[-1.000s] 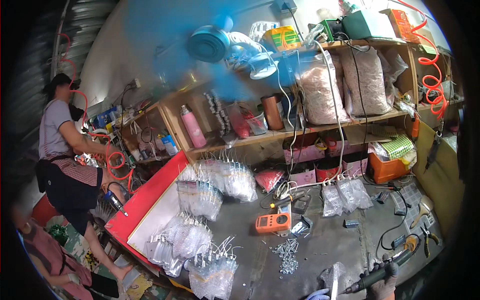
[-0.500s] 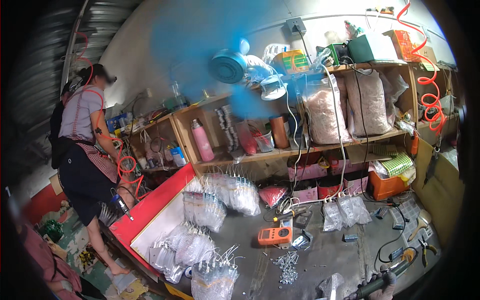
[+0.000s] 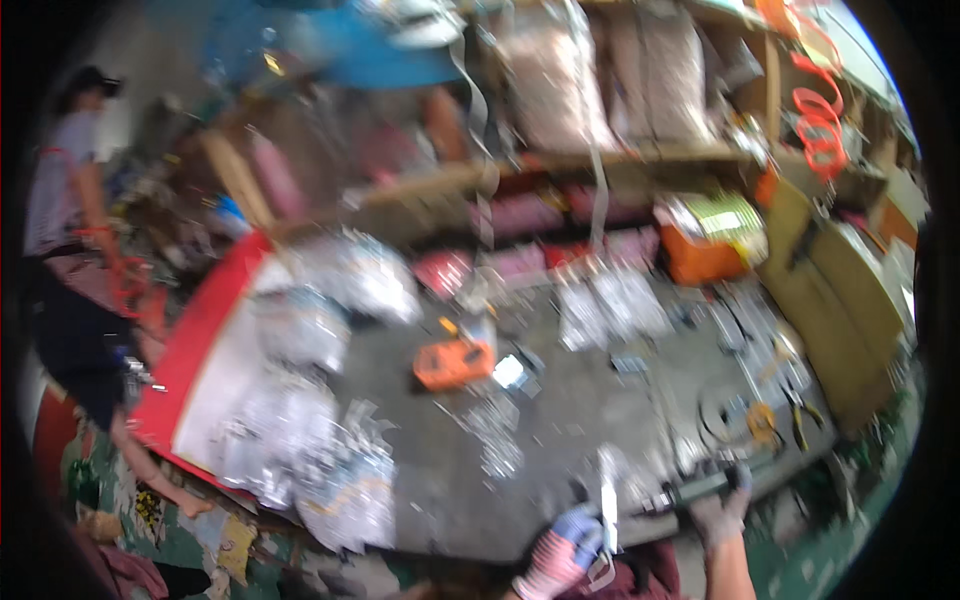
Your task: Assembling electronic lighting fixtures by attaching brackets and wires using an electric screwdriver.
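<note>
My left hand (image 3: 562, 552), in a striped glove, is at the front edge of the bench, closed on a slim white piece with a thin wire (image 3: 609, 508). My gloved right hand (image 3: 722, 515) wraps round a dark cylindrical power screwdriver (image 3: 692, 489), its metal tip pointing left toward that piece. Blur hides the fine detail. A clear plastic bag (image 3: 625, 470) lies just beyond the left hand. Loose screws (image 3: 495, 435) are heaped farther left, near an orange meter (image 3: 454, 364).
Bundles of bubble-wrapped pieces (image 3: 345, 495) fill the bench's left side, with more bags (image 3: 612, 305) at the back. Pliers (image 3: 800, 415) lie at the right. A red coiled hose (image 3: 820, 130) hangs above. Another person (image 3: 70, 210) stands at the left.
The view has tilted down and shifted right. My left hand has come into view with the white piece. The screwdriver and right hand now show more fully.
</note>
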Demonstrator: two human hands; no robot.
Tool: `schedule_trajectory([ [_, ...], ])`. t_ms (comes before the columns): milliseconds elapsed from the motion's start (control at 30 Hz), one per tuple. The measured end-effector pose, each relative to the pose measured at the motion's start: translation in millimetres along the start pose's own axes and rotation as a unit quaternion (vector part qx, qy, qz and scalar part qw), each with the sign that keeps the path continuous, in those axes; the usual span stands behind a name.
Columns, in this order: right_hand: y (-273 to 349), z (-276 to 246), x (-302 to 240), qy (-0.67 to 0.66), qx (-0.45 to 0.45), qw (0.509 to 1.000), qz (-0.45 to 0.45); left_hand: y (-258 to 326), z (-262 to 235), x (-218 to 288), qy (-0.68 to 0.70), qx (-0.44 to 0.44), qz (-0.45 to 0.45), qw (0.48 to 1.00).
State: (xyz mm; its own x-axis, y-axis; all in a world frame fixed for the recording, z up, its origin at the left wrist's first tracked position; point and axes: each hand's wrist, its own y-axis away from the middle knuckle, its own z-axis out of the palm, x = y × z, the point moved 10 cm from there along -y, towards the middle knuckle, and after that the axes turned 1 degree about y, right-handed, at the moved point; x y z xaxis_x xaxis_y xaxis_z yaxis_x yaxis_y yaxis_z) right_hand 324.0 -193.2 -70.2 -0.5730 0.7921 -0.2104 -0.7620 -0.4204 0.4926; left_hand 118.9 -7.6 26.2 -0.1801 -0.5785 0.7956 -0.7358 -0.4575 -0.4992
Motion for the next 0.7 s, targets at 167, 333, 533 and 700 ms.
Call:
schedule_trajectory([
  [167, 12, 13, 4, 0.007, 0.027, 0.999, -0.024, -13, -3, -10, -0.016, -0.047, -0.059, 0.997],
  [333, 23, 30, 15, -0.037, -0.098, 0.994, 0.036, 6, 7, -39, 0.097, -0.011, -0.111, 0.989],
  [533, 32, 23, 11, -0.047, -0.13, 0.989, 0.047, 10, 19, -25, 0.086, -0.033, -0.076, 0.993],
  [700, 33, 20, 14, -0.048, -0.141, 0.987, 0.061, 13, 17, -23, 0.07, -0.034, -0.067, 0.995],
])
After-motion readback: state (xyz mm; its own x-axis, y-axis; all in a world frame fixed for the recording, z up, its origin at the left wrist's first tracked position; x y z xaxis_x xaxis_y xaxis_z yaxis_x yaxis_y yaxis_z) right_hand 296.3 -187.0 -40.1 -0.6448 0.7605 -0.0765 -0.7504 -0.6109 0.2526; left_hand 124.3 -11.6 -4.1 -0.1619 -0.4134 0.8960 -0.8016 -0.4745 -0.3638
